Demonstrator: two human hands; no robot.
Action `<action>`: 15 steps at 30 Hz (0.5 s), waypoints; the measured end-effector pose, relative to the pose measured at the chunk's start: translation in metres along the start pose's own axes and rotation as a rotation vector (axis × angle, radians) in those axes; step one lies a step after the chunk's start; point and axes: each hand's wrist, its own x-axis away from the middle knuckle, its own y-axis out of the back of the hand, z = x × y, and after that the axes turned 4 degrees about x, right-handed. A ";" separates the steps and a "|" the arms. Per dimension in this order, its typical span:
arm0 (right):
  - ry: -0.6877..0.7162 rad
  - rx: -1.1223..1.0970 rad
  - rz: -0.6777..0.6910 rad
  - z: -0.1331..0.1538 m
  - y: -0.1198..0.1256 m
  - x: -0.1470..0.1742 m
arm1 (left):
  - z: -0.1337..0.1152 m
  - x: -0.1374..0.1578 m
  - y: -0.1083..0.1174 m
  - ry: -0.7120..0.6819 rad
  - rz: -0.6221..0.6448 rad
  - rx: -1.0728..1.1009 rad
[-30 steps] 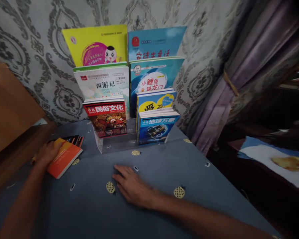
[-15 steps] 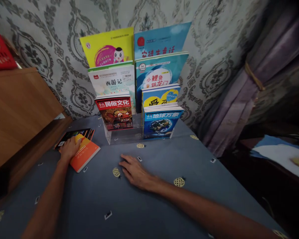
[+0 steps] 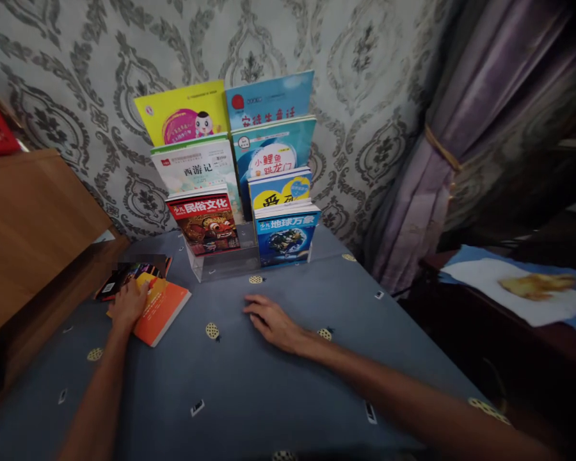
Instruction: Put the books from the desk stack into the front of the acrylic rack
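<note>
My left hand (image 3: 127,306) lies on top of an orange and yellow book (image 3: 160,312), fingers spread over its cover near the upper left. That book partly overlaps a dark book (image 3: 134,272) lying behind it. My right hand (image 3: 274,325) is open and empty at the middle of the table, fingers apart and pointing left; whether it touches the cloth I cannot tell. Beyond it stands a clear stepped rack (image 3: 204,271) holding books in two columns. In front are a red-topped book (image 3: 208,224) on the left and a blue globe book (image 3: 287,238) on the right.
A blue-grey cloth (image 3: 163,390) with pineapple prints covers the table. A wooden panel (image 3: 33,224) borders the left side. Patterned wallpaper (image 3: 360,83) rises behind the rack. A tied purple curtain (image 3: 413,211) hangs right, near a side surface with white and blue cloth (image 3: 480,275).
The head view has shifted, so the rack appears further left and more of the right side shows. My right hand sits slightly right relative to the rack. My left hand stays on the orange book.
</note>
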 end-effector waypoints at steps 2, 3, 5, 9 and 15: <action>-0.028 0.022 -0.017 -0.010 0.014 0.013 | -0.004 0.007 0.002 0.026 0.023 0.008; -0.041 0.029 -0.026 -0.014 0.022 0.020 | -0.005 0.010 0.003 0.035 0.026 0.008; -0.064 0.040 -0.051 -0.024 0.037 0.031 | -0.009 0.017 0.004 0.051 0.023 0.008; -0.130 0.090 -0.133 -0.048 0.065 0.047 | -0.015 0.030 0.005 0.085 0.004 0.009; -0.312 0.223 -0.234 -0.089 0.096 0.052 | -0.022 0.058 0.004 0.053 0.033 -0.032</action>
